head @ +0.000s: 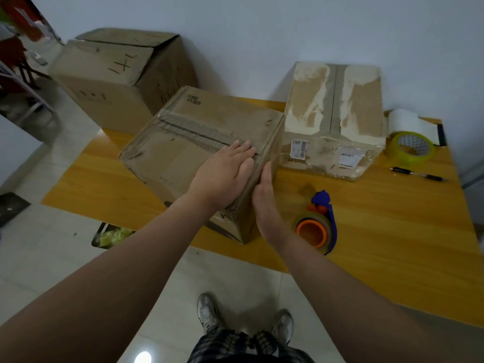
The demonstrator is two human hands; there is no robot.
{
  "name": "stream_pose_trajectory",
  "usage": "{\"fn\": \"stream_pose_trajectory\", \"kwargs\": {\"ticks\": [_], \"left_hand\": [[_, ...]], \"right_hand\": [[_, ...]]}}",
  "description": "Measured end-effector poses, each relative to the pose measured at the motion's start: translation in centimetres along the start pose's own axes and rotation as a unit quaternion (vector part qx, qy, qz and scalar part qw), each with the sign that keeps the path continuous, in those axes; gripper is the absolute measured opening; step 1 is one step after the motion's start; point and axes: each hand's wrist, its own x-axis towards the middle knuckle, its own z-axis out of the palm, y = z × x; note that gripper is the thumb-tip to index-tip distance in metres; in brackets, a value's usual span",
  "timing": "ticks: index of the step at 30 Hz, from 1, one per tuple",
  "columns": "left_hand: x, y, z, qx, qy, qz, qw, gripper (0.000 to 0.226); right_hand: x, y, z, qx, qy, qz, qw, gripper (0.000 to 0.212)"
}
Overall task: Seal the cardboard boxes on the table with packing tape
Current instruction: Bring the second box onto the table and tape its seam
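Presently: left hand [225, 176] and right hand [264, 195] flat on box [183, 153]

Left fingers [243, 150] lie straight on the box top, at its taped seam. Right fingers [267, 171], also straight, press the box's right face. Just right of the box stands a dispenser [317, 226]. A second box [335, 113] sits beside the box's far right corner. All rest on the table [392, 244].

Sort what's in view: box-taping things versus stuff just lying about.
For the job: near box, torn box, large rear box, tape dispenser, yellow tape roll, left hand and right hand on the near box.
Lying about: pen, white paper roll, floor bin.
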Motion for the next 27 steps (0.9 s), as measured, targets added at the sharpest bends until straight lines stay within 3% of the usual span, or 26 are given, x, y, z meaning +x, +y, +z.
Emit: {"fn": "stream_pose_trajectory", "kwargs": {"ticks": [4,9,14,17,21,23,27], "left_hand": [[0.1,-0.1,0.0,0.001,-0.012,-0.004,1.000,0.044],[0.1,-0.2,0.1,0.034,-0.025,0.006,0.999,0.049],[-0.2,-0.3,-0.1,0.110,-0.084,0.016,0.990,0.064],[-0.5,-0.8,-0.7,0.107,-0.103,0.026,0.989,0.065],[-1.1,-1.9,-1.9,0.091,-0.130,0.063,0.985,0.064],[-1.7,-2.9,-2.5,0.092,-0.152,0.105,0.979,0.063],[-3.0,-6.0,-4.1,0.122,-0.182,0.192,0.957,0.058]], "right_hand": [[-1.3,3.0,-1.2,-0.090,-0.028,0.081,0.992,0.081],[1.3,-1.7,-0.7,-0.054,0.010,-0.010,0.998,0.065],[-0.6,1.2,-0.1,-0.028,-0.031,0.040,0.998,0.086],[-0.3,0.6,-1.3,-0.107,-0.010,0.037,0.994,0.074],[1.5,-4.1,-3.2,-0.251,0.118,0.018,0.961,0.052],[2.7,-6.5,-3.7,-0.312,0.075,-0.031,0.947,0.057],[4.6,-8.1,-3.3,-0.569,-0.063,-0.083,0.816,0.082]]}}
